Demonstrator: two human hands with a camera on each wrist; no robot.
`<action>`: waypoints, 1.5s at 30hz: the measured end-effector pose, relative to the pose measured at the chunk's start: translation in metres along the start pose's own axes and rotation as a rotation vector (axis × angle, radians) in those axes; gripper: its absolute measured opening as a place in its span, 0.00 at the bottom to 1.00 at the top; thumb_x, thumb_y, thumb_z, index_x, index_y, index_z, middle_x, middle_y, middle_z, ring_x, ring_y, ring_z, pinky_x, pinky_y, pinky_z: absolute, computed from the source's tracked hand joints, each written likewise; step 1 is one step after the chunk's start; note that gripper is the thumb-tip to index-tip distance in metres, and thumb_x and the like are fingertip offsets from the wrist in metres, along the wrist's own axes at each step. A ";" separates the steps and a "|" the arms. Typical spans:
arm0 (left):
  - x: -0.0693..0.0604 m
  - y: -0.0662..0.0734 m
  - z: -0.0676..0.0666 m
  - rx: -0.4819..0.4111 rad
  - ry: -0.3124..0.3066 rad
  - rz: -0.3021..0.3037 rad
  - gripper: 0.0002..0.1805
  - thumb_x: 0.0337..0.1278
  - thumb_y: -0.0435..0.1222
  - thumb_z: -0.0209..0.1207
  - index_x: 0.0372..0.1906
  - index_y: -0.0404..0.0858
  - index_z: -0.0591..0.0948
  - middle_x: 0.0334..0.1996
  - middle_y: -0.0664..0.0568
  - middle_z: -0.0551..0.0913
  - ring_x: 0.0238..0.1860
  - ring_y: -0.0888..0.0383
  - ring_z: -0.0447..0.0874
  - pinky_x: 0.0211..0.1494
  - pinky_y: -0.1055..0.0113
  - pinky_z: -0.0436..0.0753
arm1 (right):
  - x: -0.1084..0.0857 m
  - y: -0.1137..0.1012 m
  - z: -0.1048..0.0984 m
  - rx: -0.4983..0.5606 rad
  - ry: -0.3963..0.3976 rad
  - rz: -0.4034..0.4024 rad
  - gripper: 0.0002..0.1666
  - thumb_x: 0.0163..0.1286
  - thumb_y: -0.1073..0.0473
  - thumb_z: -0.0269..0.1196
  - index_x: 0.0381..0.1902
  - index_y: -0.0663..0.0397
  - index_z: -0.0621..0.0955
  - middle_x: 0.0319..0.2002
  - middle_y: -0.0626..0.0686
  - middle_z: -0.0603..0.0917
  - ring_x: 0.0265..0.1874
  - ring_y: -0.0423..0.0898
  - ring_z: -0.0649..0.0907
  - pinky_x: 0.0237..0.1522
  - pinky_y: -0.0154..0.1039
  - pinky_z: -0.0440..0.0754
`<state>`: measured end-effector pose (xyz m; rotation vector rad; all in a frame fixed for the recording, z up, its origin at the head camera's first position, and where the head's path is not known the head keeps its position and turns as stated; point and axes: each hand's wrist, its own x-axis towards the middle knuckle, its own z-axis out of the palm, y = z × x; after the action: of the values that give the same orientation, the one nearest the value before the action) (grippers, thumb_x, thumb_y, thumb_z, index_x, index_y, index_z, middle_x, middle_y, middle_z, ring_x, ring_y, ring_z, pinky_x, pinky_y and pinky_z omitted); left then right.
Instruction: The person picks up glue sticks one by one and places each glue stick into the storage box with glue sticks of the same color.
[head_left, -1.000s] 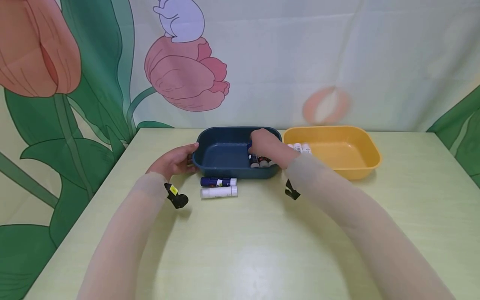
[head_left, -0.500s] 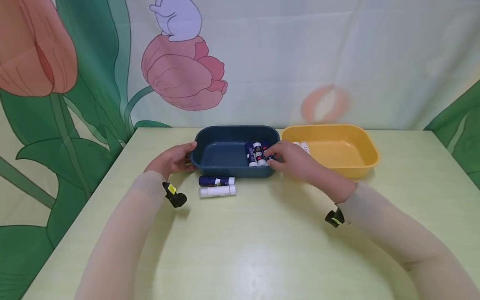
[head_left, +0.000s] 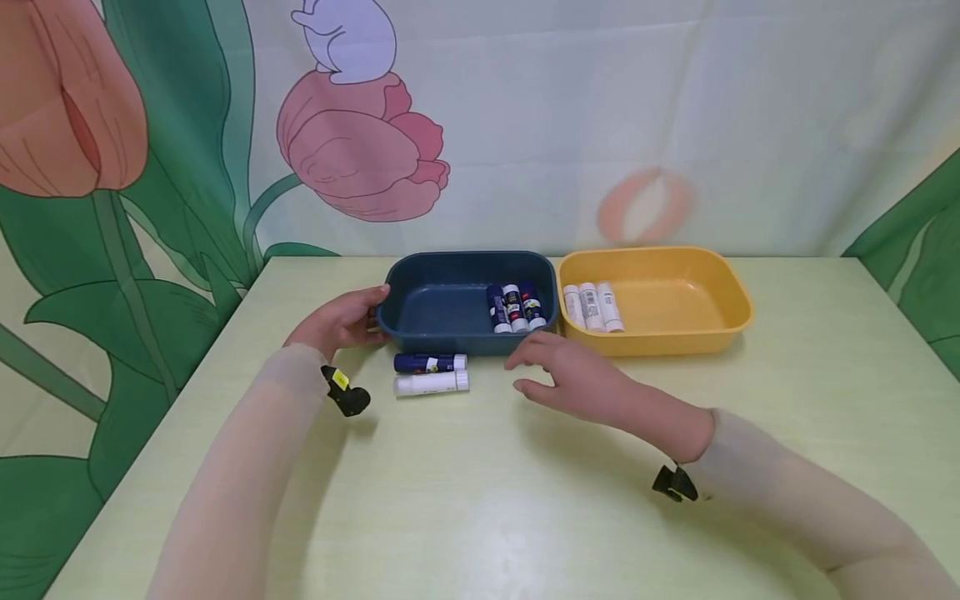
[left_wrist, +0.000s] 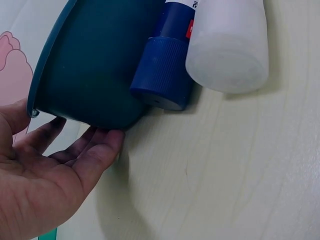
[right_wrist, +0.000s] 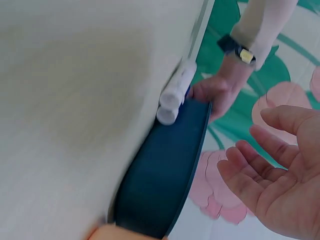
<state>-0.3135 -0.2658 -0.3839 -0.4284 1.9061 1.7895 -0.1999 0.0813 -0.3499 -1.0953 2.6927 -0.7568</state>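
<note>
My left hand (head_left: 341,323) grips the left end of a dark blue plastic bin (head_left: 442,343), thumb at the rim and fingers against the outer wall below it. Three dark blue glue sticks (head_left: 514,309) lie side by side at the bin's right end. My right hand (head_left: 581,379), fingers loosely bent and holding nothing, hovers over the table in front of the bins. To its left, a dark blue glue stick (head_left: 429,363) and a white glue stick (head_left: 431,383) lie parallel on the table before the blue bin.
A yellow bin (head_left: 697,342) stands right beside the blue one, with three white glue sticks (head_left: 592,307) lying at its left end. Behind the pale table (head_left: 465,500) hangs a flower-printed cloth (head_left: 525,125).
My right hand has let go of a dark blue glue stick inside the blue bin, then drawn out of it toward the table front. The left hand stays on the bin.
</note>
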 end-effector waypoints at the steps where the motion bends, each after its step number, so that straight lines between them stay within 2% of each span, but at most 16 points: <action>1: 0.000 0.000 0.000 -0.001 0.000 0.000 0.18 0.82 0.49 0.42 0.61 0.45 0.70 0.39 0.58 0.79 0.47 0.60 0.73 0.78 0.54 0.67 | 0.000 -0.003 0.002 -0.006 -0.006 -0.014 0.17 0.73 0.56 0.65 0.57 0.56 0.84 0.55 0.55 0.85 0.54 0.52 0.84 0.57 0.45 0.84; 6: -0.001 0.002 0.000 0.023 -0.004 0.011 0.17 0.82 0.49 0.41 0.61 0.45 0.70 0.38 0.58 0.78 0.45 0.61 0.74 0.73 0.57 0.71 | 0.005 -0.015 0.011 -0.034 -0.065 -0.054 0.22 0.72 0.57 0.66 0.62 0.55 0.81 0.60 0.55 0.83 0.60 0.52 0.83 0.64 0.47 0.82; 12: -0.002 0.003 0.000 0.038 -0.005 0.015 0.16 0.82 0.49 0.41 0.58 0.45 0.71 0.36 0.60 0.80 0.44 0.62 0.75 0.64 0.61 0.75 | 0.024 -0.025 0.022 -0.086 -0.136 -0.077 0.30 0.73 0.55 0.66 0.71 0.50 0.75 0.67 0.54 0.79 0.68 0.52 0.77 0.70 0.48 0.77; 16: 0.000 0.004 0.001 0.040 -0.011 0.019 0.18 0.82 0.50 0.41 0.61 0.44 0.70 0.37 0.59 0.79 0.47 0.61 0.73 0.67 0.60 0.73 | 0.040 -0.033 0.025 -0.118 -0.130 -0.117 0.30 0.73 0.55 0.67 0.70 0.52 0.75 0.67 0.55 0.79 0.68 0.53 0.77 0.70 0.48 0.77; 21: 0.000 0.005 0.003 0.030 0.000 0.017 0.27 0.83 0.49 0.40 0.74 0.40 0.63 0.46 0.55 0.75 0.52 0.58 0.70 0.76 0.54 0.68 | 0.065 -0.044 0.031 -0.190 -0.110 -0.143 0.29 0.72 0.56 0.67 0.69 0.54 0.77 0.65 0.55 0.80 0.64 0.52 0.80 0.66 0.45 0.80; 27: 0.001 0.004 0.003 0.042 0.005 0.019 0.26 0.83 0.49 0.39 0.73 0.39 0.63 0.46 0.55 0.75 0.52 0.58 0.70 0.73 0.56 0.70 | 0.093 -0.051 0.052 -0.362 -0.134 -0.149 0.29 0.72 0.55 0.68 0.68 0.54 0.77 0.62 0.55 0.81 0.60 0.52 0.80 0.60 0.42 0.83; 31: 0.002 0.001 0.003 0.041 0.019 0.014 0.29 0.83 0.49 0.39 0.77 0.38 0.60 0.49 0.53 0.74 0.53 0.57 0.70 0.76 0.55 0.68 | 0.106 -0.052 0.066 -0.424 -0.148 -0.135 0.28 0.72 0.54 0.68 0.67 0.53 0.78 0.59 0.54 0.82 0.58 0.50 0.81 0.58 0.40 0.84; 40: 0.002 0.001 0.004 0.038 0.033 0.002 0.32 0.83 0.49 0.40 0.81 0.39 0.56 0.61 0.48 0.70 0.58 0.54 0.68 0.81 0.51 0.64 | 0.114 -0.055 0.079 -0.465 -0.140 -0.090 0.24 0.71 0.56 0.67 0.63 0.52 0.80 0.56 0.53 0.83 0.54 0.50 0.81 0.52 0.40 0.85; 45: 0.002 0.000 0.003 0.038 0.028 0.004 0.32 0.83 0.50 0.40 0.80 0.39 0.56 0.57 0.50 0.72 0.57 0.55 0.69 0.80 0.52 0.64 | 0.114 -0.057 0.082 -0.499 -0.129 -0.073 0.22 0.72 0.57 0.66 0.62 0.53 0.80 0.55 0.53 0.83 0.54 0.49 0.82 0.51 0.40 0.86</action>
<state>-0.3145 -0.2625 -0.3847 -0.4395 1.9577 1.7559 -0.2223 -0.0645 -0.3851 -1.2889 2.8106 -0.0051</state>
